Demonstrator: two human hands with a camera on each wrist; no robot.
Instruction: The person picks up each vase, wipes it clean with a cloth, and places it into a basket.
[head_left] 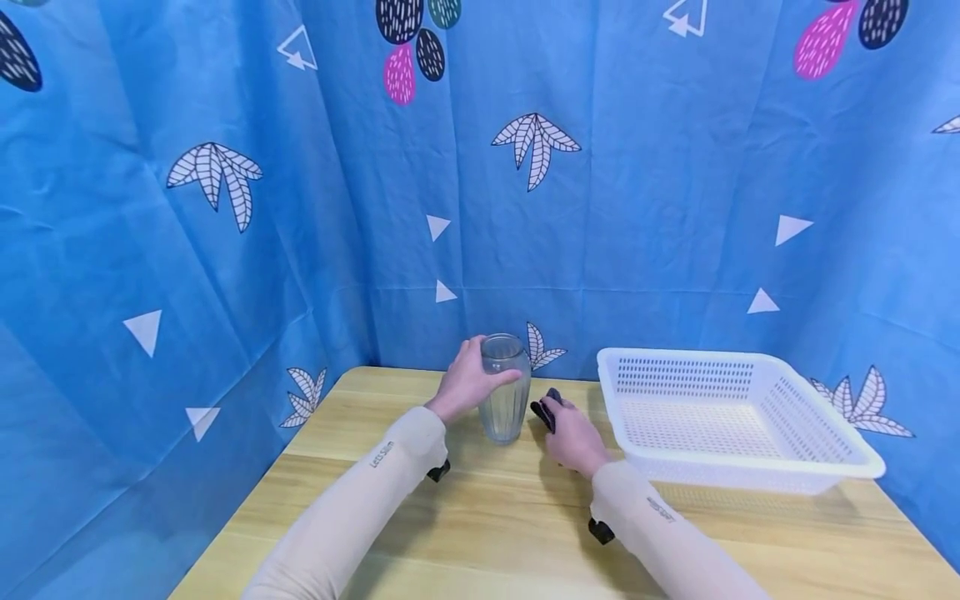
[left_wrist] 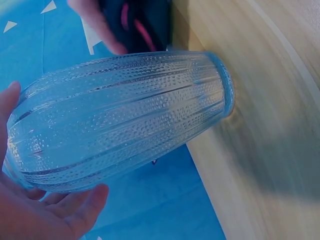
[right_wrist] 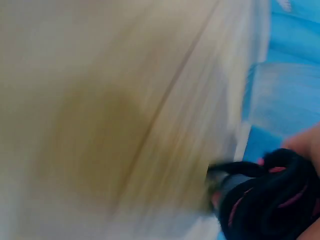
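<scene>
A clear ribbed glass vase stands upright near the back of the wooden table. My left hand grips it just below the rim, thumb across the near side. In the left wrist view the vase's dotted, ridged wall fills the middle. To the right of the vase, my right hand holds a black, soft-looking rolled bundle with pink edging. The right wrist view shows its layers coiled, with a narrow end sticking out; I cannot tell its exact kind.
A white perforated plastic basket stands at the right of the wooden table, close to my right hand. A blue patterned curtain hangs behind the table and along its left side.
</scene>
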